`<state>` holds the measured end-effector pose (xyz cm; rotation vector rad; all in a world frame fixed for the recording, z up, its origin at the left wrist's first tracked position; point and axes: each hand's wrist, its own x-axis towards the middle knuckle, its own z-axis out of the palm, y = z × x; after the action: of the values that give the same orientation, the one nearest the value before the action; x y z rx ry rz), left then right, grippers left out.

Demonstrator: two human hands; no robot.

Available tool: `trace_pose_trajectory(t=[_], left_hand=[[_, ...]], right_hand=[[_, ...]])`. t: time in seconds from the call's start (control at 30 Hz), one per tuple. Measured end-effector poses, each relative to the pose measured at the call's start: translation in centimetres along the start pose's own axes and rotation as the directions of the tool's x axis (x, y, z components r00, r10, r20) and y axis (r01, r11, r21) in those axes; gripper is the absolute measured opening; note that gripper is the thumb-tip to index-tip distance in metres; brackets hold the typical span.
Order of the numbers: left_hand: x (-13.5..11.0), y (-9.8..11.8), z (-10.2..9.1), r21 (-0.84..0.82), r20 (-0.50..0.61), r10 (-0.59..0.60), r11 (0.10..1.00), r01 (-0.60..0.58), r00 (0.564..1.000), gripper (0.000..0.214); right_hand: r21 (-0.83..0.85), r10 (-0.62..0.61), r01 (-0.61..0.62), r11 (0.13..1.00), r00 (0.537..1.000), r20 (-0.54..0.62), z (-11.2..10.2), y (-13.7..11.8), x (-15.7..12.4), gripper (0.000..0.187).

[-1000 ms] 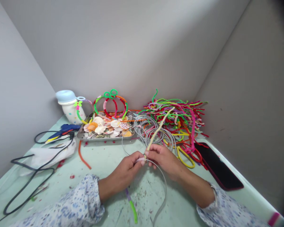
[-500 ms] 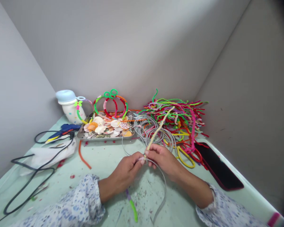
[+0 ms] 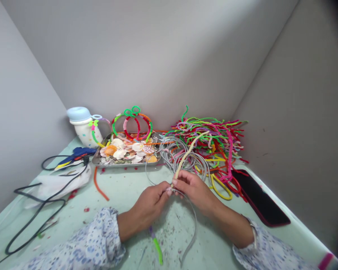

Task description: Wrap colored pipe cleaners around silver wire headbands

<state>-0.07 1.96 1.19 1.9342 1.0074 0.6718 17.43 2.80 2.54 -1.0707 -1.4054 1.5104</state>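
Note:
My left hand (image 3: 152,202) pinches a grey wire (image 3: 195,221) between thumb and forefinger, where a bit of pale lilac fuzz shows at the tips. Close against it, my right hand (image 3: 195,189) is closed on a cream pipe cleaner (image 3: 187,153), whose long free end slants up and away to the right. The lower end of the cream piece meets the wire between both hands; fingers hide how it is wrapped. Beneath the left hand hangs a purple and green pipe cleaner (image 3: 157,249). The wire's loose end curves down toward me.
Behind the hands lie a coil of grey wire (image 3: 173,161) and a heap of coloured pipe cleaners (image 3: 214,131). A metal tray (image 3: 124,165) holds shells and wrapped rings. A phone (image 3: 263,198) lies right; a bottle (image 3: 86,129), glue gun (image 3: 79,153) and black cord (image 3: 30,200) lie left.
The cream pipe cleaner's free end has dipped slightly and bends more to the right. Both hands stay almost where they were, with the wire's loose end shifted a little.

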Motion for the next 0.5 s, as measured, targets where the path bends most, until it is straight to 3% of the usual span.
trace_pose_trajectory(t=[0.23,0.5], left_hand=[[-0.21,0.39,-0.19,-0.147,-0.037,-0.012,0.989,0.007,0.999,0.025],[0.12,0.02,0.03,-0.285,-0.002,0.003,0.959,-0.003,1.000,0.023]], right_hand=[[-0.085,0.003,-0.009,0.996,0.997,-0.076,-0.25,0.42,0.02,0.021],[0.054,0.100,-0.097,0.994,0.993,-0.065,-0.07,0.95,0.12,0.021]])
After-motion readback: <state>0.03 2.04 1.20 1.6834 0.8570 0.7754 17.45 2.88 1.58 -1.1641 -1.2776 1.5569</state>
